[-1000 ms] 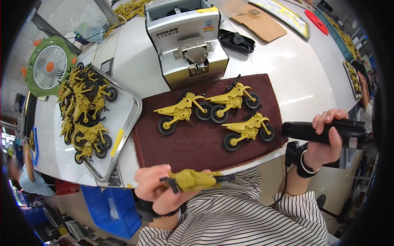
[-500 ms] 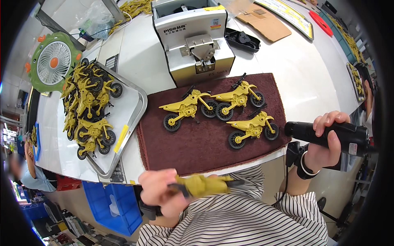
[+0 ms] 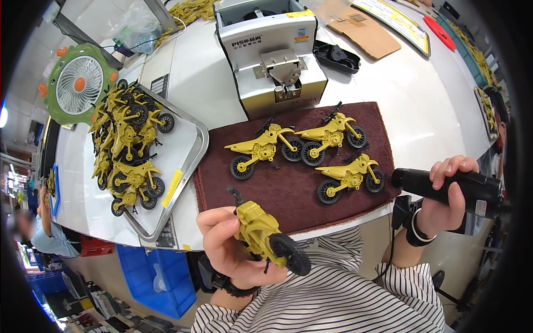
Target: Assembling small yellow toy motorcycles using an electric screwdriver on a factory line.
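Observation:
Raised over the mat's front edge, my left hand [image 3: 233, 255] grips a yellow toy motorcycle [image 3: 256, 222]. The toy is tilted, with a black wheel toward the lower right and a black handlebar toward the upper left. My right hand [image 3: 444, 202] is wrapped round a black electric screwdriver [image 3: 419, 182], held roughly level beyond the mat's right edge. On the dark red mat [image 3: 250, 202] lie three similar toys: a left motorcycle [image 3: 261, 147], a far right motorcycle [image 3: 330, 136] and a near right motorcycle [image 3: 351, 176].
A metal tray [image 3: 201, 145] at left carries a heap of yellow motorcycles [image 3: 125, 139]. Behind the mat stands a silver screw feeder [image 3: 272, 61], with a black dish [image 3: 336, 55] beside it. A green fan [image 3: 78, 83] is at far left. Below the table edge sits a blue bin [image 3: 158, 277].
The motorcycle in my left hand has turned from lying sideways to tilted, its wheel now facing me, and has risen slightly. My right hand keeps its hold on the screwdriver.

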{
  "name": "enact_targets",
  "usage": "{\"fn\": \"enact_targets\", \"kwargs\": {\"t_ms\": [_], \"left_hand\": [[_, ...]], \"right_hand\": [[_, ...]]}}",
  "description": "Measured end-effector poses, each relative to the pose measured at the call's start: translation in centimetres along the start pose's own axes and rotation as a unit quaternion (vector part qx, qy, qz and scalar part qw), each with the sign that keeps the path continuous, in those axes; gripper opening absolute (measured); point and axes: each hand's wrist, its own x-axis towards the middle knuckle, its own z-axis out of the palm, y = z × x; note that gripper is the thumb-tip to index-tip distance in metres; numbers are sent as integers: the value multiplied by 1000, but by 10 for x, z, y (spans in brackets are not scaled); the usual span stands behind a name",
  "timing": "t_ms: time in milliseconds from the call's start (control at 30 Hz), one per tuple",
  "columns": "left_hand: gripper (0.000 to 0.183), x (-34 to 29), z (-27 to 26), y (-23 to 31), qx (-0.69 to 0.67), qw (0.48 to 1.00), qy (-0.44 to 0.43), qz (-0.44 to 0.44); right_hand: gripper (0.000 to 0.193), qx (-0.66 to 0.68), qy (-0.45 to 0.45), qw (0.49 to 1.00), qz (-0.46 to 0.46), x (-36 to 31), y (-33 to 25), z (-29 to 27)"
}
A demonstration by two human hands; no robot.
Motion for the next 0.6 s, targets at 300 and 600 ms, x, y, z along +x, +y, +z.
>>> {"fn": "enact_targets", "kwargs": {"t_ms": [300,600], "left_hand": [[80,2,12,-2,-138,989,55,-26],[78,2,9,-3,-147,987,51,-45]], "right_hand": [[33,-5,8,1000,-4,-2,0,-1],[34,2,14,1000,2,-4,0,-2]]}}
